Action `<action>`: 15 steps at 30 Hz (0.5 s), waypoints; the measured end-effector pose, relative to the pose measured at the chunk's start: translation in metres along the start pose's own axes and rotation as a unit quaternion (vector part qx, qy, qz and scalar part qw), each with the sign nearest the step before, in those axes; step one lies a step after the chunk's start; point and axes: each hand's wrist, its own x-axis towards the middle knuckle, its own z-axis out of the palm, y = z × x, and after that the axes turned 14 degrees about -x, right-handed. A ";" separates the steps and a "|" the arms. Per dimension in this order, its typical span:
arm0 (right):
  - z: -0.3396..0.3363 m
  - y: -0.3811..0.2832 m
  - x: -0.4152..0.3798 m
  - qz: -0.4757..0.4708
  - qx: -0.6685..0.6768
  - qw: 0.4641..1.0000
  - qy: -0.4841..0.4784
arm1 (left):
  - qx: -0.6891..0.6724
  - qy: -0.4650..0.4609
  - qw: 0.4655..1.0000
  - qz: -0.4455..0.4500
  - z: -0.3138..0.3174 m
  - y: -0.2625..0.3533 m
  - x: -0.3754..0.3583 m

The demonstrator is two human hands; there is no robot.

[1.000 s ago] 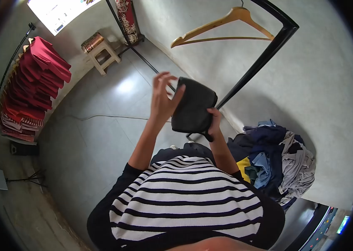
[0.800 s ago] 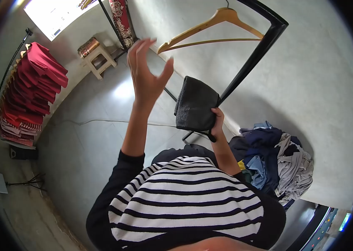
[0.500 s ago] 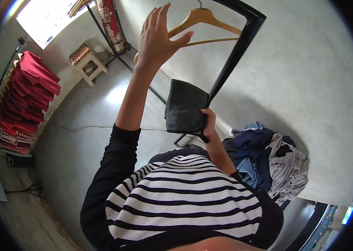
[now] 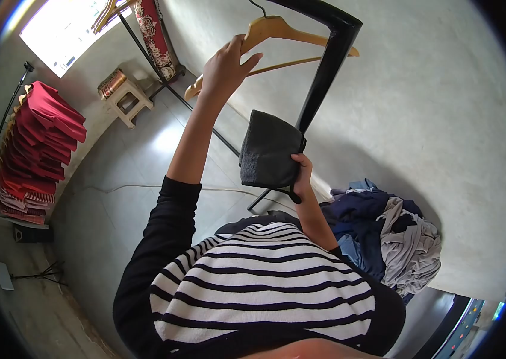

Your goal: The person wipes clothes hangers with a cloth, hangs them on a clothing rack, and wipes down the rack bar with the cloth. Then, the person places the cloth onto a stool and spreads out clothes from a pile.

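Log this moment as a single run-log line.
left hand: at wooden hanger, thumb spread | right hand: holding folded dark cloth | black rack: beside cloth | clothes heap: by wall

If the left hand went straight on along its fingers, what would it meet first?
The wooden hanger, most likely: the fingertips of the left hand overlap its sloping arm in the picture. One view leaves depth unclear, so I can't tell whether they touch or a small gap remains.
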 end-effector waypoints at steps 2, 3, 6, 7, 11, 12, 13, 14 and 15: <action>0.000 -0.001 0.002 0.005 -0.002 1.000 0.001 | -0.021 -0.020 0.999 -0.024 0.001 0.002 0.001; 0.001 -0.001 0.003 0.006 -0.001 1.000 0.000 | -0.007 -0.028 0.999 -0.029 0.001 0.003 0.002; 0.005 -0.003 0.004 0.015 -0.006 1.000 -0.005 | 0.021 -0.026 0.999 -0.015 0.000 0.002 0.001; 0.007 -0.004 0.004 0.013 -0.014 1.000 0.000 | 0.035 -0.016 0.999 0.006 -0.001 0.001 0.000; 0.011 -0.006 0.004 0.019 -0.027 0.999 0.005 | 0.059 0.017 0.998 0.023 -0.011 0.002 -0.004; 0.010 -0.006 0.005 0.025 -0.029 0.999 0.002 | 0.073 0.022 0.997 0.026 -0.016 0.003 -0.005; 0.010 -0.005 0.007 0.036 -0.029 0.999 0.000 | 0.087 0.027 0.995 0.027 -0.021 0.003 -0.006; 0.009 -0.005 0.010 0.048 -0.030 0.998 -0.003 | 0.092 0.032 0.995 0.018 -0.025 0.004 -0.008; 0.009 -0.003 0.012 0.060 -0.034 0.998 -0.008 | 0.108 0.032 0.993 0.026 -0.027 0.005 -0.008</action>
